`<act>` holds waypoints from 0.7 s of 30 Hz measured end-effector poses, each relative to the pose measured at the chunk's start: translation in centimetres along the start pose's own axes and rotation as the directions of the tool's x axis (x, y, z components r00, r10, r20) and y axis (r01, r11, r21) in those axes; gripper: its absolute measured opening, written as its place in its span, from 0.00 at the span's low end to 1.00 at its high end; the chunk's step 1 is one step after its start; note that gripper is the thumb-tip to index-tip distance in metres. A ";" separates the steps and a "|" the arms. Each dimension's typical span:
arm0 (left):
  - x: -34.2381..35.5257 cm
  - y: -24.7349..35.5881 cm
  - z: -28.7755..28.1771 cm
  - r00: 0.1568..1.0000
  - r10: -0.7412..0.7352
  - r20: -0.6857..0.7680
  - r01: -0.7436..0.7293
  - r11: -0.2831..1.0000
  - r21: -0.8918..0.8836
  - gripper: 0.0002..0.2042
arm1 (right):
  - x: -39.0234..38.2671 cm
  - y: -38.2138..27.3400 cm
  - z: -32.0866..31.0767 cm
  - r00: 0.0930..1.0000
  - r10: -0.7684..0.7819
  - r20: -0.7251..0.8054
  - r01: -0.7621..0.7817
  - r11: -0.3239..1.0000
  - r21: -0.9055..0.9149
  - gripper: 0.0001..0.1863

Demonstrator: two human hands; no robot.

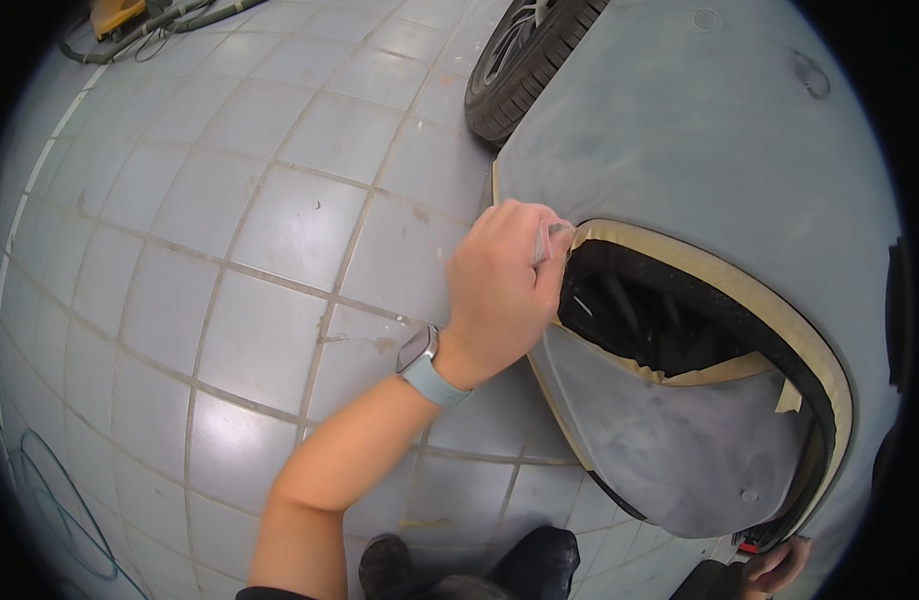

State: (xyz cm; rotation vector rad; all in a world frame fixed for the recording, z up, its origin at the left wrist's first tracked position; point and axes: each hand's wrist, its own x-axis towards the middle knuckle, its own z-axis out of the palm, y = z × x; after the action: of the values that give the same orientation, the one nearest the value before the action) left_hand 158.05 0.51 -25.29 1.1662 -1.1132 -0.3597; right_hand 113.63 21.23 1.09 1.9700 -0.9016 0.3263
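While it is pressed between the thumb and curled fingers of the left hand (501, 270), a thin whitish piece (542, 247) is largely hidden, so its kind cannot be told. It is held at the upper left corner of a dark opening (634, 305), by the edge of a matte grey panel (679, 140); whether contact is made with the panel cannot be made out. By its look, the piece is judged to be light, soft and easily creased, best taken by its edge between thumb and fingertip. The opening is rimmed with tan masking tape (679, 249), and 1 loose tab (789, 398) is turned outward near its right end. A watch (417, 348) with a pale band is worn on the left wrist. At the lower right, 1 more hand (777, 568), taken to be the right, is seen at the panel's edge; whether anything is grasped by its fingers cannot be told. Farther out, 1 tyre (532, 92) is seen beyond the panel, 2 dark shoes (539, 562) are planted on the tiled floor (269, 230), and yellow equipment (115, 16) is cut off at the upper left.
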 end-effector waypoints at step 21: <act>-1.0 -0.9 1.6 0.972 0.167 -0.163 -0.175 0.984 -0.036 0.04 | 1.3 -1.9 1.3 0.992 0.035 -0.121 -0.033 0.999 0.019 0.13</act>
State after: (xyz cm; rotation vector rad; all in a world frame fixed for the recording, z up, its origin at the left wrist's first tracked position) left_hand 156.49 0.00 -26.60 1.0275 -1.0498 -0.1565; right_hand 115.66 20.16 -0.08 1.9295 -0.8568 0.4696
